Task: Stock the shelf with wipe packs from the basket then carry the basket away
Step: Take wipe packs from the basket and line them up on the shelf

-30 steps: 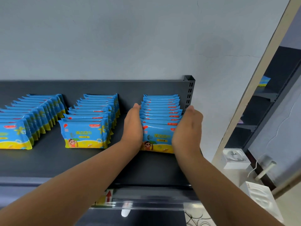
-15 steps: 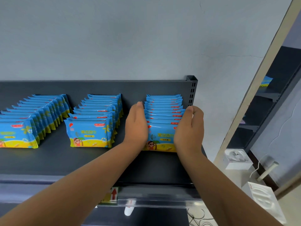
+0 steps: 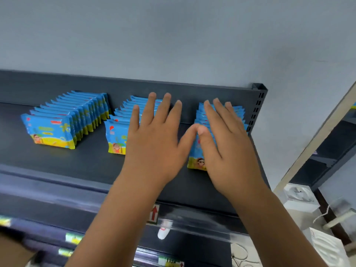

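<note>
Three rows of blue-and-yellow wipe packs stand on the dark grey shelf (image 3: 57, 162): a left row (image 3: 57, 128), a middle row (image 3: 117, 135) and a right row (image 3: 196, 160) by the shelf's end post. My left hand (image 3: 156, 143) is spread flat, fingers straight, in front of the middle row and the gap beside it. My right hand (image 3: 225, 143) is spread flat in front of the right row and hides most of it. Whether either palm touches the packs is unclear. Neither hand holds anything. The basket is out of view.
The perforated end post (image 3: 258, 106) closes the shelf on the right. A price rail with a red arrow label (image 3: 154, 213) runs along the shelf's front edge. White boxes (image 3: 298, 197) lie on the floor at the lower right, beside another dark shelf unit (image 3: 327, 147).
Both hands have let go of the sides of the right row and now spread flat with straight fingers. The view has tilted and swung right, with motion blur.
</note>
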The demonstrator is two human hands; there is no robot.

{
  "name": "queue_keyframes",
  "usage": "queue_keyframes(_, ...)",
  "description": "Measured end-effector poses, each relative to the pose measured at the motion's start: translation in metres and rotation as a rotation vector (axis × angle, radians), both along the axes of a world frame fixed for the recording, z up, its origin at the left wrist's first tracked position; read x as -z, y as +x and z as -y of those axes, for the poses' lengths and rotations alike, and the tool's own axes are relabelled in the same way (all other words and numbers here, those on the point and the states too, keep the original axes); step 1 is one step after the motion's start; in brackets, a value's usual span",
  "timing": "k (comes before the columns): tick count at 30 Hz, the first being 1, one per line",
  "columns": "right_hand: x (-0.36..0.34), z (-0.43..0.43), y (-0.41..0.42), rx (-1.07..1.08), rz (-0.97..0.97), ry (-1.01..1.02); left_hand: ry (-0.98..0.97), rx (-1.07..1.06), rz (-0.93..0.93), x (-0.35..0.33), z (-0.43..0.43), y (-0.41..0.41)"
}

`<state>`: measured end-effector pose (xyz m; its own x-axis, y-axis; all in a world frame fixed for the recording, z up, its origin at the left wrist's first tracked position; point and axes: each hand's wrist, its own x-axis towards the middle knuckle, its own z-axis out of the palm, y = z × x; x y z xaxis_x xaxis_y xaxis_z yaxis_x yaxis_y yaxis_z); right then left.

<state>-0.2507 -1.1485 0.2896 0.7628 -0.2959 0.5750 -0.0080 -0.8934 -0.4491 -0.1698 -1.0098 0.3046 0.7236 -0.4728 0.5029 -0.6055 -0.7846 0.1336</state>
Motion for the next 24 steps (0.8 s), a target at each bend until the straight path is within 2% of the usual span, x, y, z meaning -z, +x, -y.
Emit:
queue_keyframes(7,-0.005,-0.089,0.045,-0.245,-0.067,-0.108,-0.047,-0.287,-0.037,0.017,-0.099,0.002)
queue_keyframes(15,0.023,-0.25,0.078,-0.681,-0.107,-0.131,-0.093,-0.659,-0.131,0.05,-0.251,-0.032)
queue_keyframes(24,0.064,-0.423,0.082,-0.977,-0.272,-0.167,-0.105,-0.973,-0.243,0.094,-0.414,-0.069)
